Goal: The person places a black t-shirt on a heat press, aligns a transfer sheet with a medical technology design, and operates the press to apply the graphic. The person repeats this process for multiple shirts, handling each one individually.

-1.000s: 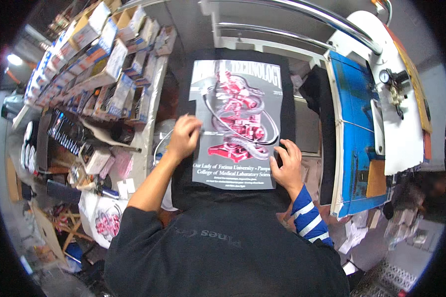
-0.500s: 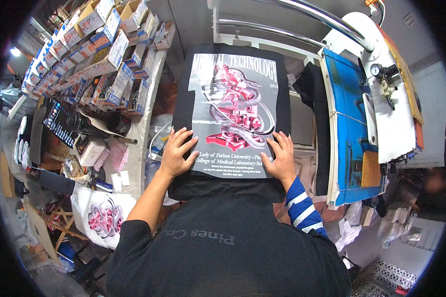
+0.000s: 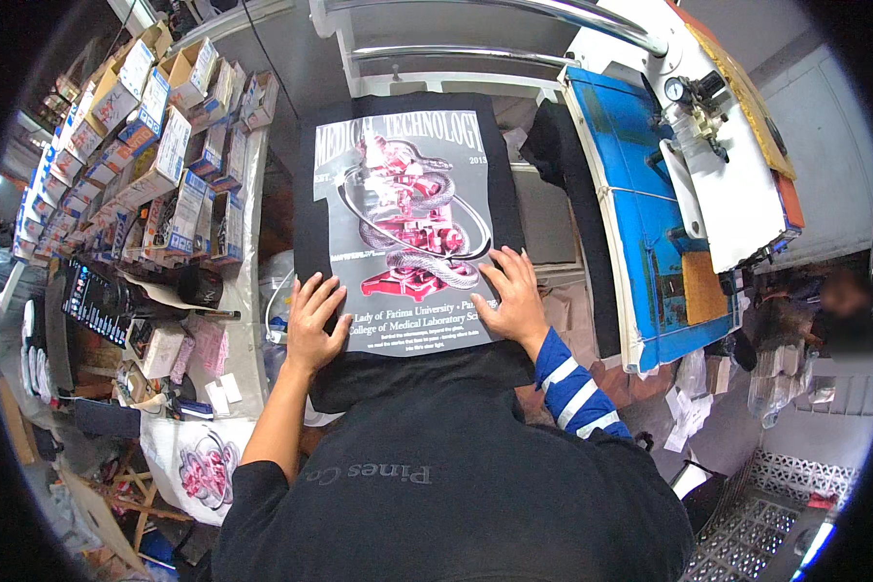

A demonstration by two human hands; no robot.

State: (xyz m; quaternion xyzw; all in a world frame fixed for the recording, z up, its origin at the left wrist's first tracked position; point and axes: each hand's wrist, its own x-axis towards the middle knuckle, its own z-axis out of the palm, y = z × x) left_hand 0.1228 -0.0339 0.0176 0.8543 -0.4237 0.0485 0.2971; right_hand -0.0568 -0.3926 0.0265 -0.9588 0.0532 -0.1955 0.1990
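Observation:
A black T-shirt point(image 3: 509, 199) lies spread out in front of me. On it rests a grey-looking transfer film point(image 3: 344, 247) printed with a red microscope, a coiled snake and white lettering. My left hand point(image 3: 317, 325) lies at the film's lower left edge, fingers apart and thumb over the sheet. At the lower right edge my right hand point(image 3: 512, 306) rests the same way, fingers spread. Neither hand grips anything. The shirt's near end is partly hidden by my body.
A blue-covered panel point(image 3: 640, 223) stands at right beside a white machine part with a pressure gauge point(image 3: 676, 89). Metal rails point(image 3: 461, 55) cross the far side. Small cardboard boxes point(image 3: 179, 228) fill the left, above a laptop-like screen point(image 3: 95, 303). A printed white sheet point(image 3: 189, 466) hangs lower left.
The whole view has shifted, so the shirt and film appear further left. Both hands stay at the film's lower edges with little visible movement.

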